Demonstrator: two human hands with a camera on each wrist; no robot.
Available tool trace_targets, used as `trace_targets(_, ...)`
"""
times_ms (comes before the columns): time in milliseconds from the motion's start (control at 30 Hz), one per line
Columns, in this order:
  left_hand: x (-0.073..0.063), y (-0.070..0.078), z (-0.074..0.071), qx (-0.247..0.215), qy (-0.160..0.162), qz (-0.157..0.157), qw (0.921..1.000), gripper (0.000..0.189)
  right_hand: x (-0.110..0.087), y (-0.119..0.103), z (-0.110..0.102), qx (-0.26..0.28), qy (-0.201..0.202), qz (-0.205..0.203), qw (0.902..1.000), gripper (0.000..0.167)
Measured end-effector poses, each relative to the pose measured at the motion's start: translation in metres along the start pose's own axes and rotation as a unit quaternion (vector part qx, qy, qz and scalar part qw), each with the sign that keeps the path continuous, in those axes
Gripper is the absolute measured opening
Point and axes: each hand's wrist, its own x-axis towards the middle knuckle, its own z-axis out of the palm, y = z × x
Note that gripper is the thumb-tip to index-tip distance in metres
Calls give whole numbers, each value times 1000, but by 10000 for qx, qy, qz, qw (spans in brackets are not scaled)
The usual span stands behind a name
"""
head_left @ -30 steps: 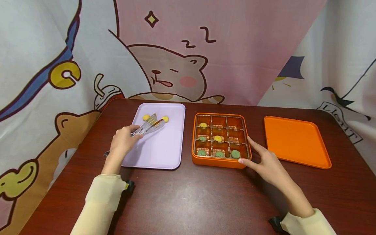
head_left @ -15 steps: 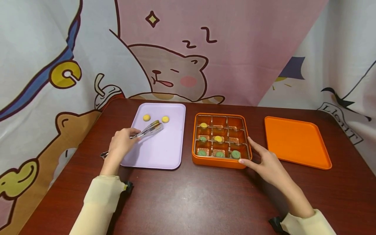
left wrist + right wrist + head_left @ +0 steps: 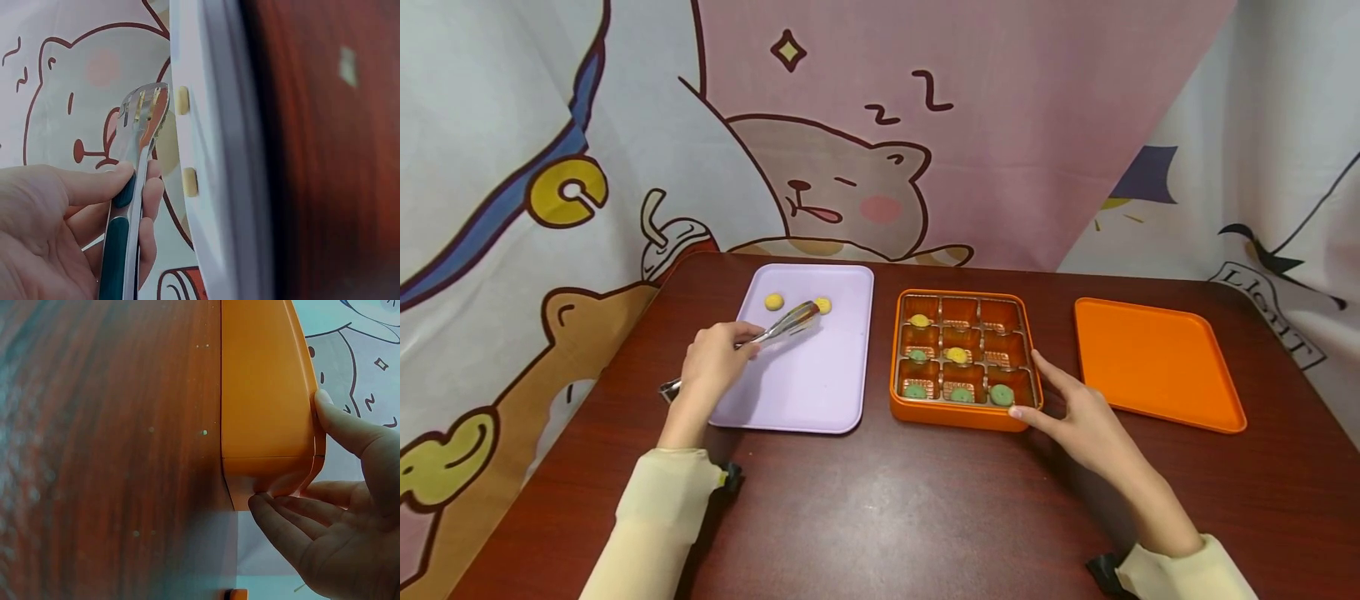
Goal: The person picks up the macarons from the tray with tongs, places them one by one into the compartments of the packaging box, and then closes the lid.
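Note:
My left hand grips metal tongs over the lilac tray. Their tips overlap the right one of two small yellow cookies in the head view. In the left wrist view the tongs, with dark green grips, stand apart from both cookies; whether anything lies between their tips I cannot tell. My right hand holds the near right corner of the orange box, thumb at the top edge and fingers along the side. Inside, a brown divided insert carries yellow and green cookies in several compartments.
An orange lid lies flat on the dark wooden table, right of the box. A printed cartoon curtain hangs behind the table. The lilac tray and the box stand side by side with a narrow gap.
The tongs first dipped between the cookies with their arms spread, then drew back and narrowed; now their tips have moved up and right towards the right cookie. The right hand and box stay put.

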Motion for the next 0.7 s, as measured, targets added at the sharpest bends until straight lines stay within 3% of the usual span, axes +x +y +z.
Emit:
trace_targets(400,6,31,4,-229,288,451,9983,26,0,1,0,-27,43,-61,10000,93)
trace_targets(700,11,61,10,-516,447,973,9929,27,-1,1,0,-69,79,-75,9999,93)
